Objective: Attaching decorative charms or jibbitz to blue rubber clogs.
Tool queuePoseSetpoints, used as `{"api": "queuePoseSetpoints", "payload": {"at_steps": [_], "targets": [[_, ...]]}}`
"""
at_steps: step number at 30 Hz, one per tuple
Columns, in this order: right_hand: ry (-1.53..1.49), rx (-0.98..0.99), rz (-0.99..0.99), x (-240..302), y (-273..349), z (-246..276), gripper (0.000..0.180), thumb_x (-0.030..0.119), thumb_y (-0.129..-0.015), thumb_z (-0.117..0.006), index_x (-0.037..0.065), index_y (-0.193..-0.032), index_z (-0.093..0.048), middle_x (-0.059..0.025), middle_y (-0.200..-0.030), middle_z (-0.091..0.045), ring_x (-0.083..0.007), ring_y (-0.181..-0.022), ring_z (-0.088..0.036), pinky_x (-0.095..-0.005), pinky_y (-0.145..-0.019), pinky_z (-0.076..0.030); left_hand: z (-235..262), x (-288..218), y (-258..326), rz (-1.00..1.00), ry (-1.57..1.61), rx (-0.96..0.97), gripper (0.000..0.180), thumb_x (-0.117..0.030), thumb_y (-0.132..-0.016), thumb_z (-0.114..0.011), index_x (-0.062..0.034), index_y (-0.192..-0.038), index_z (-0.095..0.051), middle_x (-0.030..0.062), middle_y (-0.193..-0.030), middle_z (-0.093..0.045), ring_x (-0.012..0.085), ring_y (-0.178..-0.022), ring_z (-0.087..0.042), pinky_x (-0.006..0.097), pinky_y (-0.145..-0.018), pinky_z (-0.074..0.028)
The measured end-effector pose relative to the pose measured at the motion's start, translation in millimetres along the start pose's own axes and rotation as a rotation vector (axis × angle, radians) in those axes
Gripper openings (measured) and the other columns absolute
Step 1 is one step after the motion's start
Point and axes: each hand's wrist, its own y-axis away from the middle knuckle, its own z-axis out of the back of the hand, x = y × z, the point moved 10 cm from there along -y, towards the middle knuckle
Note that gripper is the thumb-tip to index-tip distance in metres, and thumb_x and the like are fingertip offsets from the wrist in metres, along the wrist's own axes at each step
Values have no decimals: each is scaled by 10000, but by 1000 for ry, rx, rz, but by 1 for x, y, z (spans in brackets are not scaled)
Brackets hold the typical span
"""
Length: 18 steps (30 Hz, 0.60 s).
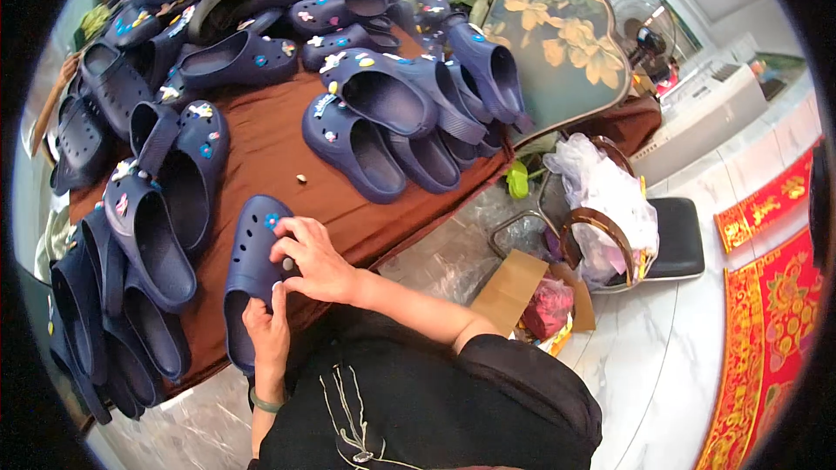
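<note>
A navy clog (250, 239) lies in front of me on the brown-covered table, toe pointing away. One blue flower charm (273, 221) sits among the holes on its upper. My left hand (268, 328) grips the clog at its foot opening, the fingers partly inside and the thumb raised along the edge. Over the right side of the upper, my right hand (319, 263) has its fingers bent, with the thumb close to the left thumb. A small pale spot shows by the right fingers, too small to name. Beyond the clog, a tiny pale piece (301, 178) rests on the cloth.
Decorated navy clogs (152, 235) crowd the table's left side and far end; another group (374, 113) stands at its right edge. A flowered chair back (557, 43) rises behind. Right of the table are a basket with plastic bags (601, 209), a black stool (677, 237) and an open carton (509, 292).
</note>
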Motion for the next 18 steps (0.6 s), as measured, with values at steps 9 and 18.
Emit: {"api": "queuePoseSetpoints", "payload": {"at_steps": [9, 18], "targets": [[71, 330, 227, 3, -24, -24, 674, 175, -617, -820, 184, -1214, -507, -182, -1475, -215, -432, -1395, -112, -650, -1024, -189, -4, -10, -1, -101, 9, -29, 398, -178, -951, -556, 49, -648, -434, 184, -566, -490, 249, -509, -460, 402, -496, -330], [174, 307, 254, 0, -24, -40, 662, 286, -623, -786, 191, -1221, -520, -141, -1396, -346, -394, -1379, -175, -620, -965, -259, 0, 2, -1, 72, 26, -14, 331, -211, -950, -555, 118, -914, -569, 210, -858, -625, 230, -775, -593, 356, -673, -448]]}}
